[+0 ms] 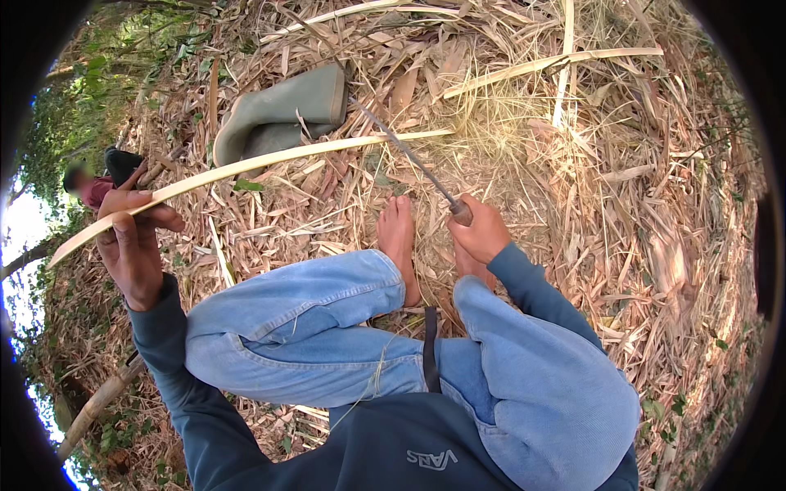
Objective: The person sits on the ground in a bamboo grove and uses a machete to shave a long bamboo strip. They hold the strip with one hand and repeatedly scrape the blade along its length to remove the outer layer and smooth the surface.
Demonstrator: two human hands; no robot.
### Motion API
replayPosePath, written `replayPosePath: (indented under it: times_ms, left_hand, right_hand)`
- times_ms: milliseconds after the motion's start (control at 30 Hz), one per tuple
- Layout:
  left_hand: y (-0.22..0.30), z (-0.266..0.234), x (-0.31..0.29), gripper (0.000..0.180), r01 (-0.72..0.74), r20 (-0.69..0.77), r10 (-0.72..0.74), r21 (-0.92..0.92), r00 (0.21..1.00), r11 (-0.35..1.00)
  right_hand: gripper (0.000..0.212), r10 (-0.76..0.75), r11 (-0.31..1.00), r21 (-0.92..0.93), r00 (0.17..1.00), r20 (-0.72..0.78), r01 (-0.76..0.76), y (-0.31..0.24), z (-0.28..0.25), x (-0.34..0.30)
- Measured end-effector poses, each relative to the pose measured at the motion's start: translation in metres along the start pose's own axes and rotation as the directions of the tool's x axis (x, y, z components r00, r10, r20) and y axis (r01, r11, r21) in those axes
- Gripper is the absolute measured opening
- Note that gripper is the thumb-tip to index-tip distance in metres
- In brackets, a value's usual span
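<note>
At the left, my left hand (137,245) is raised and pinches a long pale bamboo strip (270,157) between thumb and fingers. The strip bows slightly and reaches right, to a spot above my bare feet (399,237). My right hand (485,231), in front of my right knee, is wrapped round the handle of a long, thin, dark-bladed knife (419,166). Its blade slants up and to the left and crosses the strip near the far end. Whether the blade touches the strip, I cannot tell.
Beyond the strip lies a pair of green rubber boots (286,102). More pale strips (557,64) and fine shavings (495,135) are scattered over the dry leaf litter (622,245). Another person (94,186) is at the far left, near a wooden pole (98,407) lower down.
</note>
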State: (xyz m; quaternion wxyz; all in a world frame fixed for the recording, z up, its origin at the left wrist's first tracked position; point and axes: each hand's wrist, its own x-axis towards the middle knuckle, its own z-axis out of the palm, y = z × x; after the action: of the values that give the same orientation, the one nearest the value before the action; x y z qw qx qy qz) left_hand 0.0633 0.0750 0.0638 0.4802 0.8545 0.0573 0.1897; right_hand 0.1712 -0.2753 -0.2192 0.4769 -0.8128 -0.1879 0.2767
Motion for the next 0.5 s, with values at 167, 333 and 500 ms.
replayPosePath:
  times_ms: [167,333,500]
  left_hand:
    - [0.001,-0.002,-0.002,0.04,-0.014,0.002,0.014,0.005,1.0,1.0]
    - [0.005,0.004,-0.002,0.041,-0.038,0.041,0.038,-0.01,0.998,0.999]
    - [0.008,0.002,-0.008,0.044,-0.029,0.031,0.028,0.022,0.999,0.999]
  right_hand:
    - [0.03,-0.015,1.0,0.022,0.993,0.114,0.012,-0.024,-0.007,-0.007]
    - [0.024,-0.063,0.998,0.02,0.993,-0.101,0.066,-0.001,-0.001,-0.005]
    - [0.03,-0.017,0.999,0.035,0.994,0.107,0.013,-0.03,-0.008,-0.008]
